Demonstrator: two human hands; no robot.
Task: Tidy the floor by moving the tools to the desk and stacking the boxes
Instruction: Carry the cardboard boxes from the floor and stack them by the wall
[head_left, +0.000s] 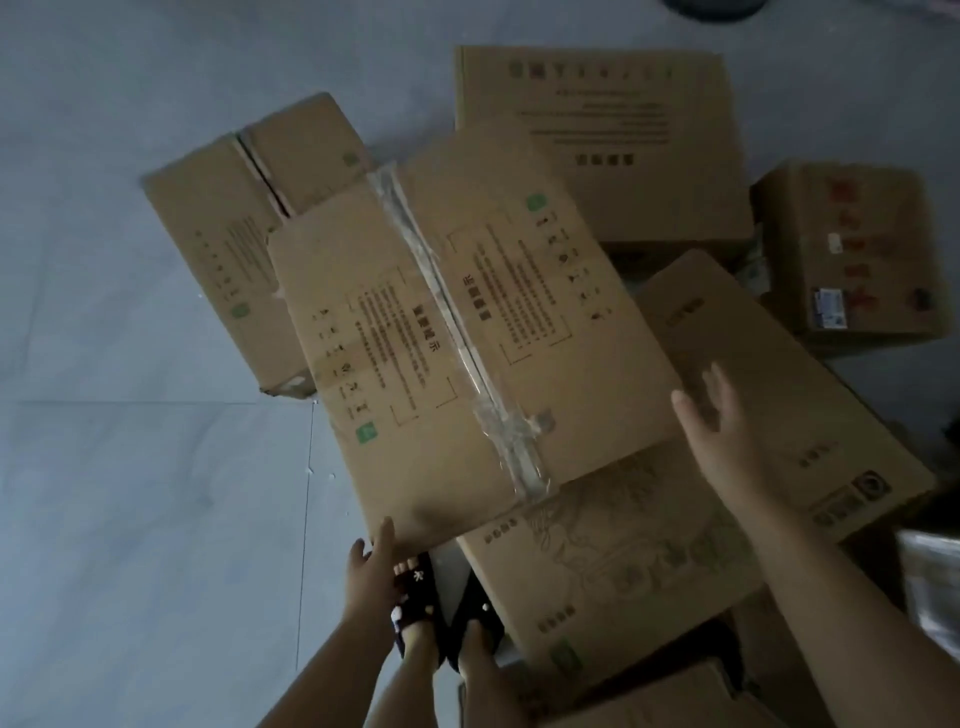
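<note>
A large taped cardboard box (462, 332) fills the middle of the head view, tilted, its near corner lifted. My left hand (371, 564) grips that near corner from below, thumb on the top face. My right hand (719, 421) hovers open beside the box's right edge, fingers spread, not touching it as far as I can tell. The taped box overlaps a printed box (613, 561) lying underneath on the right, and it partly hides another box (223, 234) behind it at the left.
Several more cardboard boxes crowd the right: a flat one at the back (623, 130), a long one (789, 395), one with red print (857, 249). My feet in black slippers (441, 608) stand under the lifted corner. Pale tiled floor (130, 467) spreads left.
</note>
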